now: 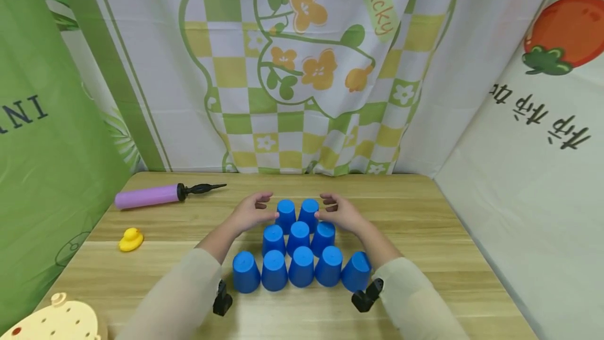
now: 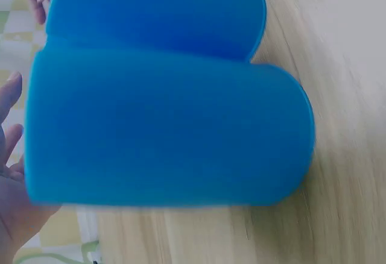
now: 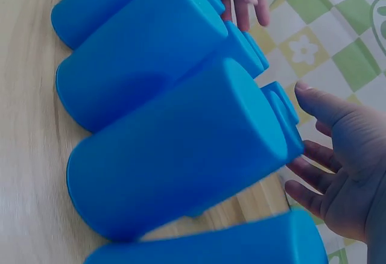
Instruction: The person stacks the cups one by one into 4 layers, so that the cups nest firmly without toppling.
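Blue cups stand upside down on the table in three rows: several in the front row, three in the middle row, two at the back. My left hand is beside the back left cup, its thumb tip at the cup's side. On the other side, my right hand flanks the back right cup. Fingers of both hands are loosely bent and wrap round nothing; whether the thumbs touch the cups I cannot tell. Large blue cups fill the left wrist view. The right wrist view shows the right hand behind leaning-looking cups.
A purple hand pump with a black nozzle lies at the back left of the wooden table. Nearer is a yellow rubber duck. A cream-coloured dotted object sits at the front left corner. Patterned curtains hang behind the table.
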{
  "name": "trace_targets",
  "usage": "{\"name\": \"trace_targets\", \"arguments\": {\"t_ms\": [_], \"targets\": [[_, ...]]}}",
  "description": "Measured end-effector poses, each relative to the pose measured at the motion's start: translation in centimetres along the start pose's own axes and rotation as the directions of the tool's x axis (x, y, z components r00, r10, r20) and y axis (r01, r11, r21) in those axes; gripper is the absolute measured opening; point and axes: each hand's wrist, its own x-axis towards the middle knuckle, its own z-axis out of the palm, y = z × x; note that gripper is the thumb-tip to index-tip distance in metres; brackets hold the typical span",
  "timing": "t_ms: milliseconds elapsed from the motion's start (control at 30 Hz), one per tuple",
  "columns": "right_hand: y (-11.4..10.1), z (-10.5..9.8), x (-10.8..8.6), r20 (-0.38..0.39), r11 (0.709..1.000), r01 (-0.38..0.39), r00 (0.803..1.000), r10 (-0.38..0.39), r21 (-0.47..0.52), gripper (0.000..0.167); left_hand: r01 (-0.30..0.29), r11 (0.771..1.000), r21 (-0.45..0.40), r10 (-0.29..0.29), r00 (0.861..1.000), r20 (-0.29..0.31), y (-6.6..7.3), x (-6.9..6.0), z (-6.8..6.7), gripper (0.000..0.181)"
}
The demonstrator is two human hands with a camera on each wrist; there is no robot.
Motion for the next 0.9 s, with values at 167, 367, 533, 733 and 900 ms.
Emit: {"name": "trace_targets", "arguments": {"t_ms": [167, 367, 533, 733, 900], "targets": [[0.5, -0.9, -1.2, 0.018, 0.999, 0.036, 0.999, -0.036, 0.008, 0.059, -0.026, 1.0, -0.012, 0.027, 0.999, 0.04, -0.3, -1.8, -0.9, 0.066], [1.3, -1.4, -2.6, 0.092, 0.996, 0.09, 0.992, -0.088, -0.02, 0.056, -0.068, 0.998, -0.013, 0.069, 0.99, 0.127, -1.0, -3.5, -1.3, 0.07], [2.0, -1.3, -3.0, 0.163, 0.994, 0.11, 0.981, -0.107, -0.01, 0.059, -0.086, 0.996, -0.006, 0.086, 0.98, 0.179, -1.4, -4.1, -1.3, 0.071], [2.4, -1.1, -3.2, 0.174, 0.995, 0.099, 0.98, -0.093, -0.026, 0.058, -0.101, 0.995, -0.01, 0.101, 0.97, 0.221, -1.8, -4.3, -1.0, 0.07], [2.7, -0.9, -3.4, 0.174, 0.996, 0.076, 0.982, -0.068, -0.037, 0.056, -0.108, 0.994, -0.004, 0.106, 0.969, 0.224, -2.2, -4.3, -0.7, 0.066]]}}
